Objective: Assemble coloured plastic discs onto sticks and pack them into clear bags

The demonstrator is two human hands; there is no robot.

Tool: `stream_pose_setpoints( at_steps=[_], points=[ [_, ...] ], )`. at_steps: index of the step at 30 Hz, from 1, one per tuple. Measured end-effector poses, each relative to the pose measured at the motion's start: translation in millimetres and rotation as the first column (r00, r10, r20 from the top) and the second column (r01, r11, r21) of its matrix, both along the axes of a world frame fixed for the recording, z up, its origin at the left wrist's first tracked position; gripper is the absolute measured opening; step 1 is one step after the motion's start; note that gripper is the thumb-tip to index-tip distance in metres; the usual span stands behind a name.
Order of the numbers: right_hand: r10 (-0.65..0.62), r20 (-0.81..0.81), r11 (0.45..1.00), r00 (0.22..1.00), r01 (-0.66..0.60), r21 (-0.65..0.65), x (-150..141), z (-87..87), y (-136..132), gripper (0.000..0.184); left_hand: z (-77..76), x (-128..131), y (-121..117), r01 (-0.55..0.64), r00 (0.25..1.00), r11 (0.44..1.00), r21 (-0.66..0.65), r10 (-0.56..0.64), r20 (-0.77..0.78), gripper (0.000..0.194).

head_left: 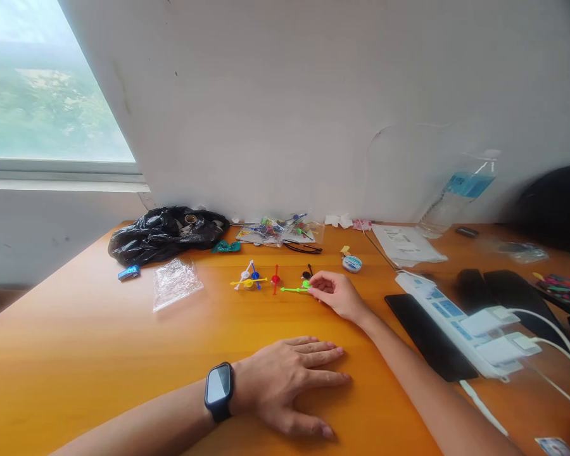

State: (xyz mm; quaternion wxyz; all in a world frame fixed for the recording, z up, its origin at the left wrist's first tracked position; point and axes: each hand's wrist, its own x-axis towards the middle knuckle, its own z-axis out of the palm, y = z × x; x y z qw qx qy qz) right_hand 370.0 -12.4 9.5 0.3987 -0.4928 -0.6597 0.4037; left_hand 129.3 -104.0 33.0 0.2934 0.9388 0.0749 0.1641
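Observation:
My left hand point(285, 380) lies flat on the wooden table, palm down with fingers spread, and holds nothing. Farther back, my right hand point(337, 292) pinches the right end of a green plastic arrow spinner point(294, 289), whose tip points left. Just behind those fingers lies a black spinner point(306, 275), partly covered by the hand. A red spinner point(275, 279) sits to the left of the green one. Beyond it, a blue spinner point(255, 276), a white spinner point(245, 275) and a yellow spinner point(249, 284) overlap in a small cluster.
A clear plastic bag point(177, 284) and a black bag point(166, 235) lie on the left. Bagged colourful pieces point(285, 229) sit by the wall. On the right are a power strip point(449, 316) with cables, a dark flat slab point(422, 335) and a water bottle point(460, 196).

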Motion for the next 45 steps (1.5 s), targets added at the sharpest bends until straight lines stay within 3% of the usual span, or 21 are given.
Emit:
stream_pose_setpoints(
  at_steps=[9,16,20,23,31,35,39,42,45],
  points=[
    [0.124,0.227,0.989,0.966,-0.139,0.052,18.0,26.9,-8.8,0.024,1.0,0.1,-0.3,-0.002,1.000,1.000,-0.023,0.002,0.018,0.079],
    [-0.096,0.229,0.969,0.969,0.038,0.245,24.8,27.3,-0.9,0.019,-1.1,2.0,2.6,0.014,0.997,1.000,-0.012,-0.013,0.072,0.074],
    [-0.174,0.284,0.953,0.943,0.089,0.289,29.0,23.2,2.7,0.017,-2.8,4.1,5.8,-0.013,0.996,1.000,-0.015,0.015,0.083,0.050],
    [-0.131,0.336,0.966,0.933,0.043,0.256,28.2,21.8,1.1,0.018,-3.1,5.0,6.5,-0.045,0.996,0.999,0.007,0.044,0.081,0.035],
    [0.049,0.319,0.986,0.947,-0.097,0.135,-3.8,23.8,-17.8,0.015,-3.8,5.4,3.5,-0.096,0.989,0.986,0.136,0.079,0.125,0.021],
    [0.101,0.278,0.981,0.955,-0.143,0.134,-23.8,18.9,-28.5,0.014,-3.1,6.7,4.3,-0.251,0.963,0.937,0.244,0.217,0.158,0.010],
    [0.118,0.249,0.972,0.961,-0.163,0.167,-38.0,12.7,-35.3,0.013,-5.2,8.5,7.8,-0.451,0.891,0.820,0.352,0.391,0.230,0.017],
    [0.093,0.203,0.968,0.975,-0.136,0.210,-45.2,8.7,-36.4,0.014,-8.2,8.0,9.6,-0.498,0.867,0.770,0.399,0.429,0.254,0.020],
    [0.028,0.125,0.968,0.992,-0.058,0.246,-45.2,7.2,-33.1,0.016,-7.3,4.7,12.0,-0.558,0.829,0.746,0.364,0.479,0.289,0.013]
  ],
)
